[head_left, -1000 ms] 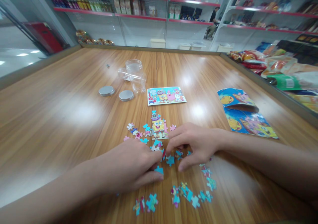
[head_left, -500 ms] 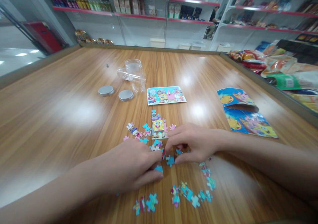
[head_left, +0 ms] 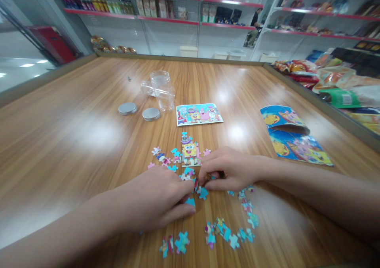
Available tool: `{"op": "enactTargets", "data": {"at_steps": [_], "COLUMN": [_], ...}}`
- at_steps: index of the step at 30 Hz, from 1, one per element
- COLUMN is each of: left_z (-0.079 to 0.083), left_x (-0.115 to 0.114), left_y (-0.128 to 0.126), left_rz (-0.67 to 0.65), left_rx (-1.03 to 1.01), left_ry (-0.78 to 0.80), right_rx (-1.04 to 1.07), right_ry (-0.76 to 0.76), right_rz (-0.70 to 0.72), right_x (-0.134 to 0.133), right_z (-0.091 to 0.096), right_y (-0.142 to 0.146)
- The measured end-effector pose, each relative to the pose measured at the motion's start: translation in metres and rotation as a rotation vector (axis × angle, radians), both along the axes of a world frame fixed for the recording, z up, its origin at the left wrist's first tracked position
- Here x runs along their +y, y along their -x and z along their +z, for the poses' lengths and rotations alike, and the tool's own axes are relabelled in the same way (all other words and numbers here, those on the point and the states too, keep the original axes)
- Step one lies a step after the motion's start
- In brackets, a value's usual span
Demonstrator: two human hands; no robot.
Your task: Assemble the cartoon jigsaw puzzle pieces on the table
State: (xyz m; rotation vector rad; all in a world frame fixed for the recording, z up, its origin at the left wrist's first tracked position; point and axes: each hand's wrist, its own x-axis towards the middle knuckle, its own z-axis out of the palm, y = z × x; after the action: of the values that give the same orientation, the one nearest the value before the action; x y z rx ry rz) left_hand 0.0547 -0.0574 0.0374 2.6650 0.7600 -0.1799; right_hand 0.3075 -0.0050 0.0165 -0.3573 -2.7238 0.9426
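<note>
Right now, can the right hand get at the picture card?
Likely yes. The right hand is over loose puzzle pieces; toward the picture card there is mostly bare tabletop, with the joined section just left of the route. I can't tell whether it holds a piece.

The bare left forearm (head_left: 86,218) slants in over the surface (head_left: 97,90) from its near left, the bare right forearm (head_left: 308,187) from its near right; the left hand (head_left: 166,192) is palm down, thumb and forefinger parted, other fingers hidden; the right hand (head_left: 227,169) arches just beside it, fingers bent downward, thumb tucked below; whether either grips cannot be told.
</note>
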Motion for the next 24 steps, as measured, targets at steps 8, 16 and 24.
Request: {"op": "enactTargets", "data": {"at_steps": [8, 16, 24], "left_z": [0.0013, 0.0020, 0.0016], "left_x": [0.0015, 0.0006, 0.0008], "left_y": [-0.0009, 0.0029, 0.0036], "left_rz": [0.009, -0.032, -0.053], "left_rx": [0.027, -0.025, -0.003], "left_ry": [0.036, 0.036, 0.015], "right_rx": [-0.015, -0.037, -0.029], "right_ry": [0.004, -0.003, -0.016], "right_rz": [0.015, 0.087, 0.072], "right_x": [0.0004, 0.0009, 0.0006], "right_z": [0.0004, 0.0067, 0.0031], "right_y": [-0.0003, -0.0039, -0.0024]}}
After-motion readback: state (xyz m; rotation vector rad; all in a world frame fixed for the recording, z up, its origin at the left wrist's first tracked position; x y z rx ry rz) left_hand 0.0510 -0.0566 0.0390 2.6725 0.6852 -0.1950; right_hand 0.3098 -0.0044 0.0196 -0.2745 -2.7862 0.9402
